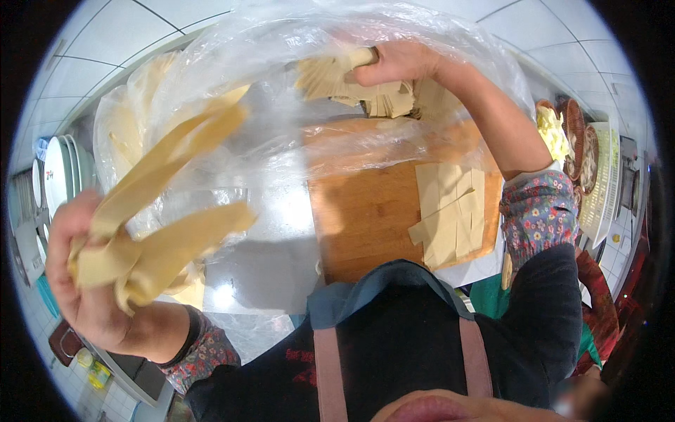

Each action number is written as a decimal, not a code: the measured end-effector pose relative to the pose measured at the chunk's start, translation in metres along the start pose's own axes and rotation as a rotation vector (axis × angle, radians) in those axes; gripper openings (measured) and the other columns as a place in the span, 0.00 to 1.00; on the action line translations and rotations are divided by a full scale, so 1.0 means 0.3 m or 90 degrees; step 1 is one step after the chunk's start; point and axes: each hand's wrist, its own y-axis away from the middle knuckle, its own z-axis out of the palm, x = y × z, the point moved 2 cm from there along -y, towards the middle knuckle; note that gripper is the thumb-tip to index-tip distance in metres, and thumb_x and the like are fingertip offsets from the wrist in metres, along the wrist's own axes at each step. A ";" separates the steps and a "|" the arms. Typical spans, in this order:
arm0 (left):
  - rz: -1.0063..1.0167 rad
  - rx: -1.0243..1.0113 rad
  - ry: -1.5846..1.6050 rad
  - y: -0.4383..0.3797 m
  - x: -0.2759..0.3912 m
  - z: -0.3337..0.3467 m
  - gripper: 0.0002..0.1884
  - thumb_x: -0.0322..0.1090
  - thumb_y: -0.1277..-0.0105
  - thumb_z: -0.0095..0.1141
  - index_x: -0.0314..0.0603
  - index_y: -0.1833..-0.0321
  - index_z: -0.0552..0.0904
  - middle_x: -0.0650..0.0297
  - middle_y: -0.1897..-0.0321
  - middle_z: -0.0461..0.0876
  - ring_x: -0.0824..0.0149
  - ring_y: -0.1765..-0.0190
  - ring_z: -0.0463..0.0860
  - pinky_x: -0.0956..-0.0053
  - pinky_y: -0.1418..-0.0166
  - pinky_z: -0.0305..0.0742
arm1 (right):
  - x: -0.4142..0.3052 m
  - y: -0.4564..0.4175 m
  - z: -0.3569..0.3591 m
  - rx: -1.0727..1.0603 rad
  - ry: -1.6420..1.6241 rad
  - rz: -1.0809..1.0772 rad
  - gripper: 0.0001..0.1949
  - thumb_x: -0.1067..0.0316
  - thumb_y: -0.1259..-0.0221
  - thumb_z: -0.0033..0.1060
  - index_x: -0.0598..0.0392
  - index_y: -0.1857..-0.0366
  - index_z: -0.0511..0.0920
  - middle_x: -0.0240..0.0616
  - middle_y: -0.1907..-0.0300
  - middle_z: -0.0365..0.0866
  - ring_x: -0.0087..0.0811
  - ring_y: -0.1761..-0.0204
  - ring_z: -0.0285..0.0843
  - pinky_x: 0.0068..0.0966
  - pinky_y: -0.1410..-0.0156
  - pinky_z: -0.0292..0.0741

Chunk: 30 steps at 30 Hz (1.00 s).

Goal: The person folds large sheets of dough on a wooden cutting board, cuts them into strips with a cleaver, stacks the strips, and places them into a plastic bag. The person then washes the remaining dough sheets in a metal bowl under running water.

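My left hand [87, 285], at the left, is closed around a bundle of wide, thin dough or tofu-skin strips [179, 248] whose ends fan out to the right. At the top, my right hand [395, 63] grips a stack of thin beige strips [327, 71], fanned to the left and blurred. Clear plastic sheeting [253, 37] lies around and partly over both. Below my right hand is a pile of cut beige sheets [390, 100]. More cut sheets [453, 211] lie flat on the wooden cutting board [364, 211].
White plates [63, 163] stand at the left. Brown baskets [575, 142] and a pale slotted plastic basket [601, 184] stand at the right. A metal work surface [263, 274] lies left of the board. Part of another person in red and green [596, 311] shows at the lower right.
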 end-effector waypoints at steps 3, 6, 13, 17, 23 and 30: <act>0.045 0.049 0.105 0.038 -0.018 -0.052 0.05 0.31 0.41 0.55 0.38 0.66 0.76 0.56 0.67 0.75 0.69 0.69 0.74 0.77 0.64 0.68 | -0.018 -0.015 0.005 0.034 -0.037 -0.098 0.25 0.51 0.48 0.58 0.52 0.47 0.78 0.43 0.54 0.82 0.35 0.52 0.78 0.31 0.46 0.74; 0.043 -0.031 0.200 0.069 -0.042 -0.106 0.10 0.35 0.42 0.60 0.42 0.71 0.72 0.58 0.71 0.72 0.67 0.71 0.74 0.76 0.66 0.68 | -0.159 0.034 -0.062 -0.070 -0.133 -0.128 0.26 0.50 0.42 0.54 0.53 0.43 0.76 0.43 0.45 0.79 0.39 0.44 0.75 0.34 0.38 0.70; 0.042 -0.138 0.278 0.051 -0.070 -0.058 0.16 0.38 0.47 0.70 0.41 0.70 0.74 0.56 0.73 0.74 0.70 0.73 0.73 0.78 0.70 0.70 | -0.061 -0.263 0.114 -0.060 0.030 -0.006 0.28 0.50 0.48 0.62 0.52 0.43 0.76 0.39 0.44 0.77 0.36 0.42 0.74 0.31 0.37 0.70; 0.023 -0.077 0.294 0.054 -0.017 0.027 0.13 0.37 0.43 0.68 0.40 0.72 0.75 0.59 0.76 0.75 0.73 0.76 0.73 0.81 0.72 0.69 | -0.046 -0.288 0.076 0.035 0.092 -0.002 0.27 0.49 0.43 0.57 0.52 0.41 0.75 0.42 0.43 0.76 0.37 0.41 0.72 0.33 0.36 0.68; 0.067 -0.024 0.190 0.006 0.037 0.134 0.14 0.41 0.41 0.62 0.38 0.72 0.76 0.62 0.79 0.74 0.74 0.75 0.70 0.81 0.73 0.60 | 0.042 -0.120 -0.094 0.161 0.060 -0.154 0.24 0.49 0.32 0.46 0.53 0.39 0.73 0.47 0.37 0.72 0.41 0.36 0.68 0.36 0.29 0.62; 0.096 -0.189 0.360 -0.041 0.117 0.257 0.08 0.30 0.44 0.58 0.32 0.65 0.78 0.61 0.72 0.77 0.72 0.69 0.74 0.80 0.65 0.66 | 0.016 0.231 -0.120 0.133 0.066 -0.088 0.23 0.57 0.34 0.52 0.56 0.38 0.71 0.46 0.41 0.76 0.39 0.40 0.73 0.32 0.35 0.68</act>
